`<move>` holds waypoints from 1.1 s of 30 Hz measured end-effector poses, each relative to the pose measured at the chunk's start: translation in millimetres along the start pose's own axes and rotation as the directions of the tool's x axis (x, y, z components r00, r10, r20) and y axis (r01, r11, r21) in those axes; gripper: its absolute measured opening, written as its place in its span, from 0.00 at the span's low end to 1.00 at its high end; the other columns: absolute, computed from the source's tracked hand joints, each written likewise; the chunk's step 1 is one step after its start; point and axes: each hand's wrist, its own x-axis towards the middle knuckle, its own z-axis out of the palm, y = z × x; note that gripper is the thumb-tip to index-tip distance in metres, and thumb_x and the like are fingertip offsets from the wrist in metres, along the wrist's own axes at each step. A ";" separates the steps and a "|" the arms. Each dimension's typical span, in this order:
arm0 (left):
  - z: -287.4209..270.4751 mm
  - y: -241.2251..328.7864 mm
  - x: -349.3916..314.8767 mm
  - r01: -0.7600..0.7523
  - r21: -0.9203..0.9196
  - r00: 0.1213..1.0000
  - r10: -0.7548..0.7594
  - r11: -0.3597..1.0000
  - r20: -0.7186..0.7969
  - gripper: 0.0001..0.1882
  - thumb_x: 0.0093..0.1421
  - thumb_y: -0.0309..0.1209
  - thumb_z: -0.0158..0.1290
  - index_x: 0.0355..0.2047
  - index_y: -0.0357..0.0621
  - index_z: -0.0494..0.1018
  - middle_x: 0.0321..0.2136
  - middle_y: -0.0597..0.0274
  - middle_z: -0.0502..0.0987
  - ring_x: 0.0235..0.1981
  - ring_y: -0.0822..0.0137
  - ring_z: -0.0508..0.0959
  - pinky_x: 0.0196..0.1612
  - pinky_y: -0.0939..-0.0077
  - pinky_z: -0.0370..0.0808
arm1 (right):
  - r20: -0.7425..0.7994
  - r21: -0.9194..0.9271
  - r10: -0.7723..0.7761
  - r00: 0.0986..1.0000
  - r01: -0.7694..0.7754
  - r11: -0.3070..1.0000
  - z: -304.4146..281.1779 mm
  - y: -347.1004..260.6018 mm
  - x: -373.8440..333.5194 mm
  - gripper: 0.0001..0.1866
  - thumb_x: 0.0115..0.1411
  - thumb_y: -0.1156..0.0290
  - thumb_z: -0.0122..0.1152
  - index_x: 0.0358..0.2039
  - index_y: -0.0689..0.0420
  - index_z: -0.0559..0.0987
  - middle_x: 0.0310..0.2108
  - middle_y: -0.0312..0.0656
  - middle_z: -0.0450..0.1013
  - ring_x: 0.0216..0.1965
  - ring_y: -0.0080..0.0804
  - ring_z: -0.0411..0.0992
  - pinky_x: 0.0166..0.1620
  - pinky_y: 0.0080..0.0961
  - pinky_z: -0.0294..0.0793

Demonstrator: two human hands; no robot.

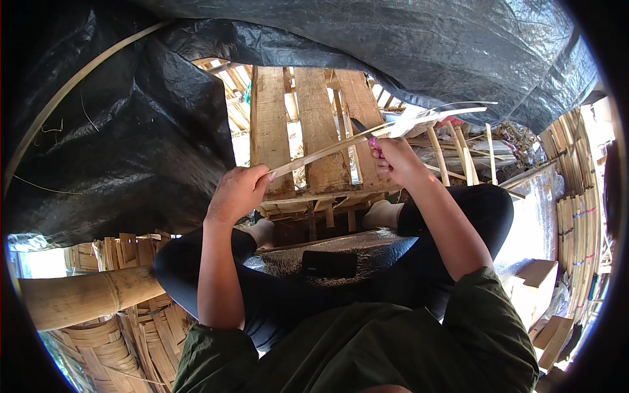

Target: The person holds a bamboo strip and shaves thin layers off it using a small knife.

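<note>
My left hand (236, 191) is closed around the near end of a long, pale bamboo strip (316, 156). The strip slants up to the right, and thin split slivers show at its far end. In my right hand (401, 161) is a knife (360, 128) with a pink handle, its dark blade crossing the strip. Both hands are above wooden planks (270, 124), in front of my crossed legs. My right fingers partly cover the knife's handle.
Black plastic sheeting (118, 144) hangs at the left and across the top. A thick bamboo pole (98, 296) lies at lower left, over woven bamboo (98, 347). A dark, flat rectangular object (329, 263) rests between my legs. Cut bamboo pieces (462, 152) stand at right.
</note>
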 end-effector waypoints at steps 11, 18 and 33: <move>33.0 21.6 7.5 -0.199 0.120 0.964 0.216 0.973 -0.156 0.09 0.65 0.37 0.55 0.31 0.47 0.76 0.22 0.54 0.78 0.26 0.48 0.80 0.31 0.55 0.75 | 0.274 -0.218 0.321 0.906 -0.267 0.939 33.8 5.1 -22.5 0.19 0.75 0.51 0.41 0.29 0.49 0.64 0.17 0.25 0.50 0.13 0.17 0.43 0.15 0.23 0.41; 37.6 27.8 6.5 -0.220 0.127 0.958 0.238 0.967 -0.159 0.09 0.65 0.36 0.55 0.31 0.47 0.76 0.21 0.54 0.78 0.25 0.49 0.80 0.29 0.57 0.75 | 0.223 -0.419 0.284 0.933 -0.171 0.892 47.1 1.7 -30.6 0.21 0.74 0.52 0.44 0.29 0.54 0.68 0.16 0.28 0.57 0.10 0.19 0.53 0.13 0.26 0.53; 54.5 38.9 8.0 -0.212 0.319 0.960 0.258 0.924 -0.111 0.10 0.67 0.37 0.53 0.31 0.47 0.75 0.20 0.56 0.79 0.24 0.54 0.82 0.27 0.60 0.77 | 0.288 -0.862 -0.667 0.687 -0.119 -0.494 84.1 59.3 -51.2 0.08 0.52 0.72 0.61 0.31 0.63 0.80 0.25 0.41 0.72 0.22 0.27 0.77 0.20 0.20 0.78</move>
